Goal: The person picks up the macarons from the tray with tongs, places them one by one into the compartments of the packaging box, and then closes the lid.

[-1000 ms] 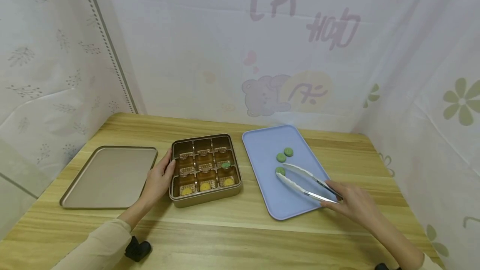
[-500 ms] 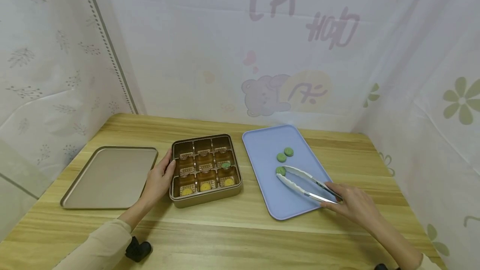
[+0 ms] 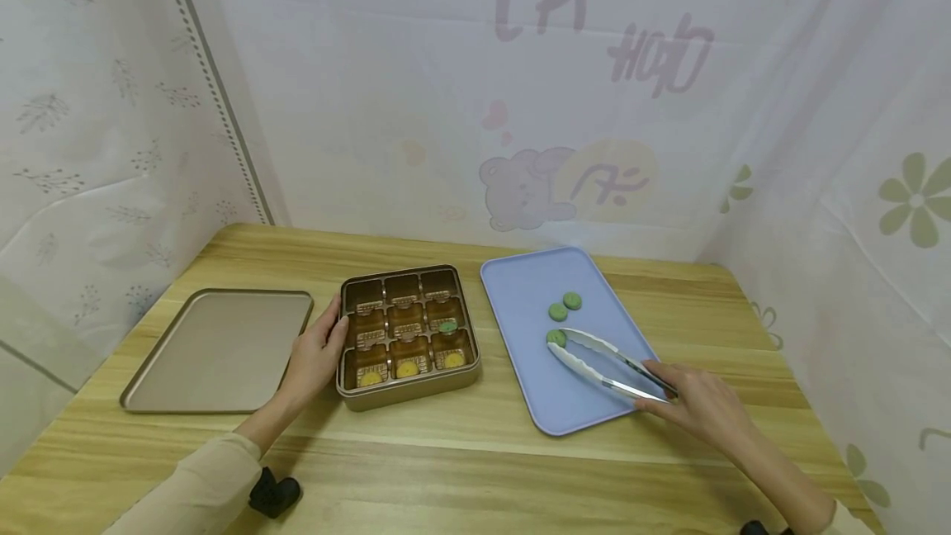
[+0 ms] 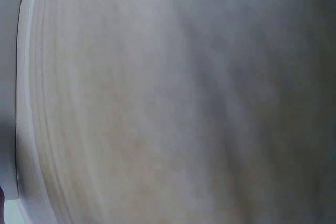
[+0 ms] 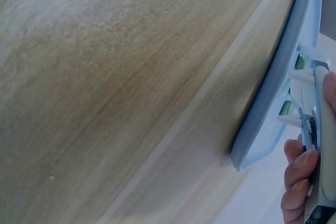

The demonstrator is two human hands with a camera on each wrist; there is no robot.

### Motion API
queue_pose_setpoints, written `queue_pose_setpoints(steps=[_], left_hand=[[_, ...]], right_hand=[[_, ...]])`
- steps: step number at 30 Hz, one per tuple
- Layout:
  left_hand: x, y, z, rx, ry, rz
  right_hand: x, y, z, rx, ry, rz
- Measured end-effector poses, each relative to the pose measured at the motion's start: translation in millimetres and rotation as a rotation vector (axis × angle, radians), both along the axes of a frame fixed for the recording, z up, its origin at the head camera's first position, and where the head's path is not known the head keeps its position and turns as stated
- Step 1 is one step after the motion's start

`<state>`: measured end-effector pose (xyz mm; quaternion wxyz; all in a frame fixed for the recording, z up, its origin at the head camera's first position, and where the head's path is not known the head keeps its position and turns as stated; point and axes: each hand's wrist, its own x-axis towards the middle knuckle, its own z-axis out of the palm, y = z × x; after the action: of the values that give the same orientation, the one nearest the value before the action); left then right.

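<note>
My left hand (image 3: pixel 313 356) rests against the left wall of a square bronze tin (image 3: pixel 413 390), thumb at the rim. The tin's insert has three rows of three compartments. Three yellow round cookies (image 3: pixel 407 369) lie in the front row; one green cookie (image 3: pixel 447 326) is in the middle row's right compartment. My right hand (image 3: pixel 702 403) grips metal tongs (image 3: pixel 620 387) with white scalloped tips, low over the blue tray (image 3: pixel 550 411). The tips stand on either side of the nearest green cookie (image 3: pixel 555 338). Two more green cookies (image 3: pixel 565 306) lie just behind it.
A flat bronze lid (image 3: pixel 215 353) lies on the wooden table (image 3: pixel 416 469), left of the tin. Printed curtains (image 3: pixel 371 147) enclose the table's back and sides. A black object (image 3: pixel 273 494) sits below the left wrist.
The tongs' upper tip has come in against the nearest green cookie, narrowing the gap between the tips. The left hand and tin have stayed in place.
</note>
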<state>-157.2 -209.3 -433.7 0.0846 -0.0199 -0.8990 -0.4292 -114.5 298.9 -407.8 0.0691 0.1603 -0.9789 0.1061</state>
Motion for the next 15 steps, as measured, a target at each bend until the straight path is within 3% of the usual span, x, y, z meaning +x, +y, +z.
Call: queue_pose_setpoints(steps=[15], left_hand=[[-0.3,0.5,0.4,0.014,0.014,-0.006]], right_hand=[[-4.5,-4.4,1.7,-0.008,-0.044,-0.019]])
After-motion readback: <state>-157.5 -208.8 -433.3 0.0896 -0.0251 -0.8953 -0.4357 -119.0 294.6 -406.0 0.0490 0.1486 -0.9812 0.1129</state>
